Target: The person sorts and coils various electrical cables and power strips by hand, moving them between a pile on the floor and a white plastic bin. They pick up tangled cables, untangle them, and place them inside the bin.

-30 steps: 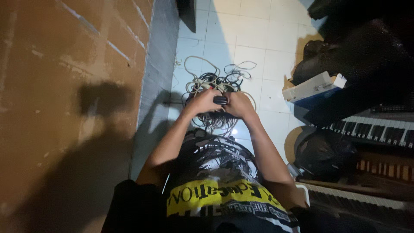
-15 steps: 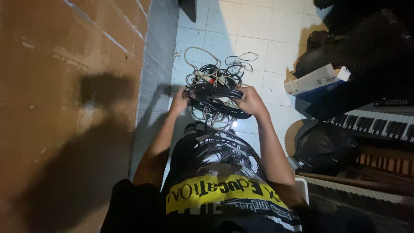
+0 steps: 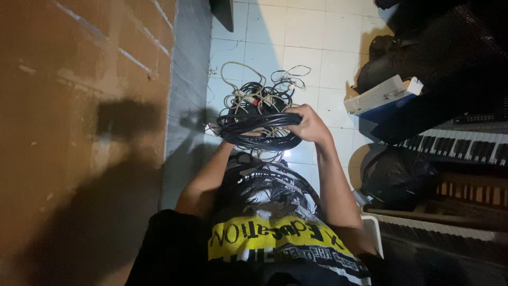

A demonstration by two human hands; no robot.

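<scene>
Two hands, one knot of wiring: I hold a coil of black cable (image 3: 259,130) out in front of my chest, above a looser tangle of black and pale cords (image 3: 259,95) that spills over the white floor tiles (image 3: 301,32). My right hand (image 3: 312,124) is clenched around the coil's right side, fingers wrapped over the bunched loops so they stay stacked. My left hand (image 3: 228,139) sits under the coil's left edge and is almost wholly hidden by the cable, so I cannot tell whether it is closed or merely propping the loops from below. The coil hangs level between the two, touching the tangle behind it, with a few pale strands still threaded through. To my left rises a brown brick wall (image 3: 79,106); to my right, well apart from the cable, lie a black-and-white keyboard (image 3: 460,143), a pale flat case (image 3: 378,95) and a dark bag (image 3: 397,175).
</scene>
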